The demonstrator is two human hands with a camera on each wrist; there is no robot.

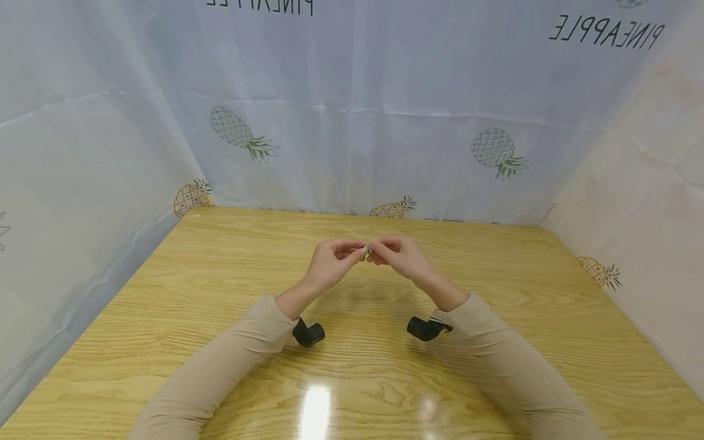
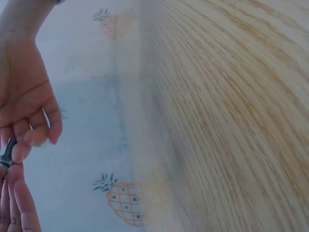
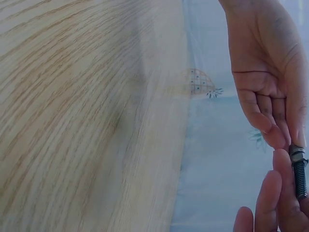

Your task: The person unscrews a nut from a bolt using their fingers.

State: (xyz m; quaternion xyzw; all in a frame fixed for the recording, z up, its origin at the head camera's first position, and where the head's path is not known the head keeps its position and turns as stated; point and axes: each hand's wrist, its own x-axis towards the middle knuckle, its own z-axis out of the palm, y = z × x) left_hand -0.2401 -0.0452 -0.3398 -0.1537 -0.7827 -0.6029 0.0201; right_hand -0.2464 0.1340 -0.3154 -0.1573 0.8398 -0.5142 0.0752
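Observation:
Both hands meet above the table, in the middle of the head view, around a small metal bolt. The right wrist view shows its dark threaded shank and a nut with washer-like rings toward one end. My left hand pinches the ringed end between thumb and fingers. At the threaded end, the fingers of my right hand hold the shank. The left wrist view catches only part of the bolt at its left edge; fingertips cover some of it.
A wood-grain table lies under the hands. Pineapple-print curtains stand behind it and along both sides. Black wrist-worn pieces hang below the beige sleeves.

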